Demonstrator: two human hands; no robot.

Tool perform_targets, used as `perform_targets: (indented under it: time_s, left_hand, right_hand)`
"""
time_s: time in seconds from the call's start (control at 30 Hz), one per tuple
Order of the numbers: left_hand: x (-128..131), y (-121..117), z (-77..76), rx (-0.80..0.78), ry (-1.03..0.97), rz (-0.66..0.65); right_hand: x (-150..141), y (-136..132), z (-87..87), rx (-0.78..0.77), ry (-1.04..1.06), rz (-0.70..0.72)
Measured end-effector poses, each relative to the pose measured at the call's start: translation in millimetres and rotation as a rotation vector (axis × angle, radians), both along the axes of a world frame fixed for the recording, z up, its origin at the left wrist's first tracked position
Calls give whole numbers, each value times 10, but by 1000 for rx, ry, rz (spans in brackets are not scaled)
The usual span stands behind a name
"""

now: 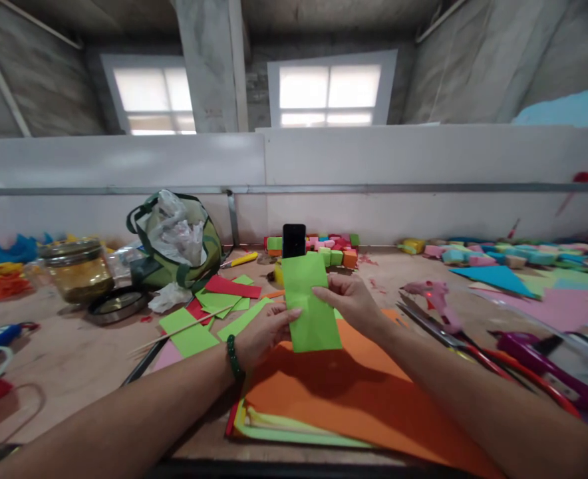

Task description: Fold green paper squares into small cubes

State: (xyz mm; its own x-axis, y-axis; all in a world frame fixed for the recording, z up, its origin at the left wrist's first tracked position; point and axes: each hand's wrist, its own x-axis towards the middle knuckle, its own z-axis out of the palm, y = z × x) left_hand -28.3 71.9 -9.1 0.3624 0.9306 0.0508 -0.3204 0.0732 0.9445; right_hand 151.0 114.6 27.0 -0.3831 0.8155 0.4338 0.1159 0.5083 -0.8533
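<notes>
A bright green rectangle of paper is held up between both hands, with faint creases on its face. My left hand pinches its left edge, the thumb lying on the front. On the right edge, a little higher, my right hand grips it the same way, thumb in front. Beneath the hands lies a stack of coloured sheets topped by an orange sheet. Loose green paper pieces, a red strip and a thin wooden stick lie left of my left hand.
A phone stands upright behind the paper, near small coloured paper blocks. Leftward are a camouflage bag, a glass jar and a yellow cutter. Scissors, a pink glue gun and a purple tool lie right.
</notes>
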Motion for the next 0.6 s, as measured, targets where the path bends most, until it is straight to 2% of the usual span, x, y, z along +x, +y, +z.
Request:
perform_targets:
  time_s: [0.17, 0.3, 0.6]
  left_hand:
    - [-30, 22, 31, 59, 76, 145]
    - [-53, 32, 79, 66, 100, 242]
    - [-10, -36, 60, 59, 123, 191]
  right_hand:
    - [54, -51, 0, -5, -138, 61]
    - [58, -73, -12, -7, -148, 113]
    - [43, -36, -3, -1, -106, -27]
